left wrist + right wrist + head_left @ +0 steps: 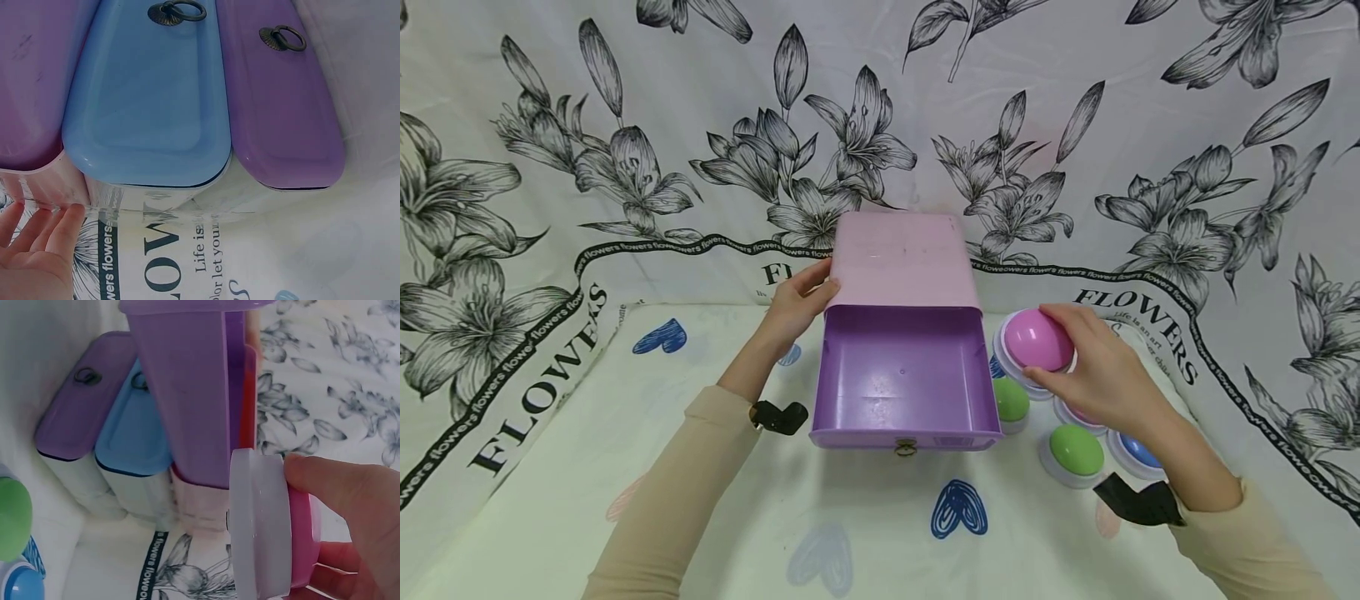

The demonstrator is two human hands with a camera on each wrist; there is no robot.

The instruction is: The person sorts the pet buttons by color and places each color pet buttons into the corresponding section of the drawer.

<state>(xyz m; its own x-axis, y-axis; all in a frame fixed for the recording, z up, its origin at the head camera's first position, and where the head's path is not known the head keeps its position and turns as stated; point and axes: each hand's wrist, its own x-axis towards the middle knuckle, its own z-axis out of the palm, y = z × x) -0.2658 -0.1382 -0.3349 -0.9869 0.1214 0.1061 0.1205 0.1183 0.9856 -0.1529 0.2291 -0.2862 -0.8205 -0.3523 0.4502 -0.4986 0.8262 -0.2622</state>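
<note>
White cloth (880,50), printed with black flowers and lettering, fills the back and sides of the head view. In front of it extends a cream worktop (737,517) marked with hearts. Near the middle stands a cabinet (902,258) with a pale pink top; its top drawer (895,400), purple inside and out, is pulled well forward, the interior exposed. Below it, the wrist views show a blue drawer (150,94) and, lowest, a purple drawer (287,112), both pushed in.

Beige sleeves (685,500) enter from the lower left and lower right. Left hand (793,312): set against the left side of the cabinet, its fingers (62,234) extended, with their tips at the wall. Right hand (1108,375): fingers and thumb gripping a pink button (1036,340), domed, on a broad white base. This button is held just to the right of the top drawer; the right wrist view shows the base edge-on, the dome toward the palm.

Similar pieces lie on the worktop near the right hand: a front green button (1077,450), a rear green button (1011,400) close beside the drawer, a blue button (1138,450) and a second pink button (1081,419) (largely hidden by the hand). Smallest is the metal ring handle (906,448) on the top drawer's front.
</note>
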